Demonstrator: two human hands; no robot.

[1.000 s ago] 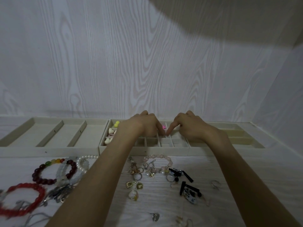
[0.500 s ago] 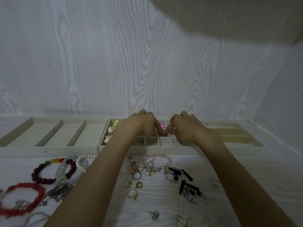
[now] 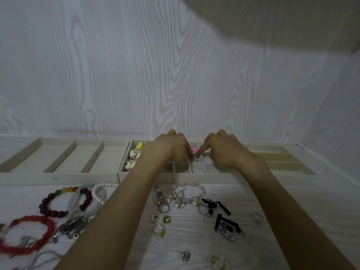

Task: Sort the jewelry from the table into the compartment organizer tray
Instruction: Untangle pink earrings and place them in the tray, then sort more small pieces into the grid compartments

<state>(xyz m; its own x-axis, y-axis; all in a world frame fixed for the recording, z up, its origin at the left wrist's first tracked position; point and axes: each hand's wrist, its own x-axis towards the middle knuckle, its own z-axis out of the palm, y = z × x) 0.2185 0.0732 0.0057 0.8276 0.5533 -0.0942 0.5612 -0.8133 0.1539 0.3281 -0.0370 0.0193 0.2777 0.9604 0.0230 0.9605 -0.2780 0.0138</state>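
Organizer tray [image 3: 173, 177]: cream, many small compartments, set against the wood-grain wall [image 3: 136, 75], between a three-slot tray [image 3: 58, 172] on the left and a long-slot tray [image 3: 282, 164] on the right.

Left hand [image 3: 171, 149]: over the tray's middle compartments, fingers curled down; whether they grip anything I cannot tell.

Right hand [image 3: 224, 151]: beside it, forefinger tip down in a compartment, touching a small pale piece too small to identify; grip unclear.

Pink flower charm [image 3: 194, 149]: in a compartment between the two hands.

Yellow beads [image 3: 139, 146] and white hearts [image 3: 132, 153]: in the tray's left compartments.

Table [image 3: 292, 221]: dark red bead bracelet [image 3: 50, 205], red bracelet [image 3: 25, 248], pearl strand [image 3: 101, 190], pink bead bracelet [image 3: 191, 185], gold rings [image 3: 159, 229], black hair clips [image 3: 224, 221], all unsorted.
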